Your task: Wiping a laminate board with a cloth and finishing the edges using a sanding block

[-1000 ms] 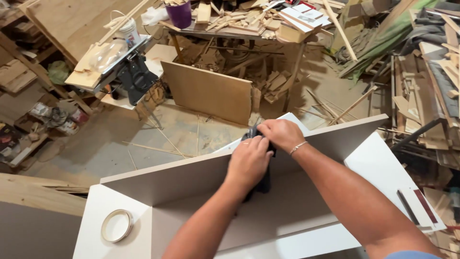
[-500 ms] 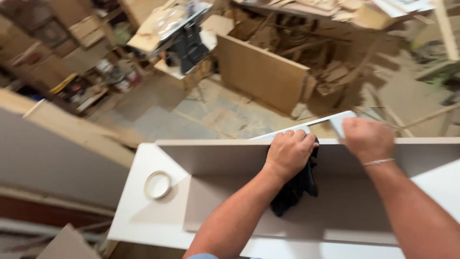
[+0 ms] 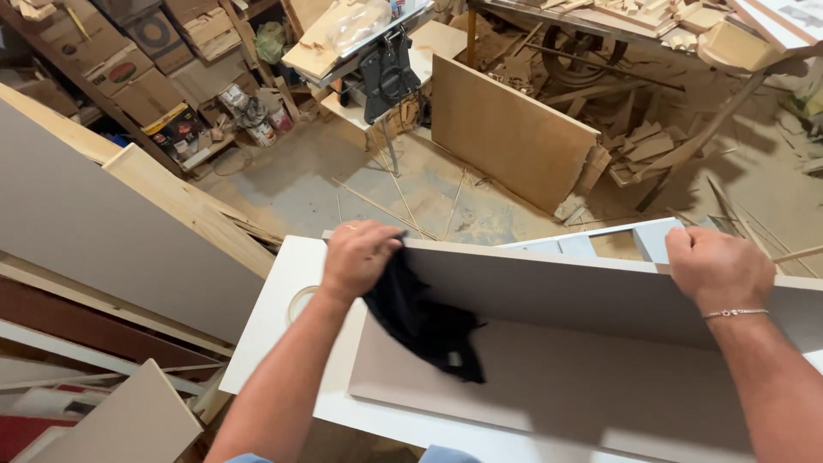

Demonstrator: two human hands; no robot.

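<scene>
A white panel (image 3: 600,291) stands on edge across a white worktable (image 3: 274,334). My left hand (image 3: 358,255) grips a black cloth (image 3: 420,321) and rests on the panel's top edge near its left end; the cloth hangs down over the panel's near face. My right hand (image 3: 718,267) holds the top edge farther right, a thin bracelet on its wrist. A second white board (image 3: 549,377) lies flat under the upright panel.
A roll of tape (image 3: 300,302) lies on the table just left of my left hand. Large boards (image 3: 111,223) lean at the left. Beyond the table stand a plywood sheet (image 3: 510,133), a table saw (image 3: 386,73) and wood scraps on a dusty floor.
My left hand has slid the cloth leftward along the panel's top edge to its left end. My right hand has stayed on the edge, so the hands are now far apart.
</scene>
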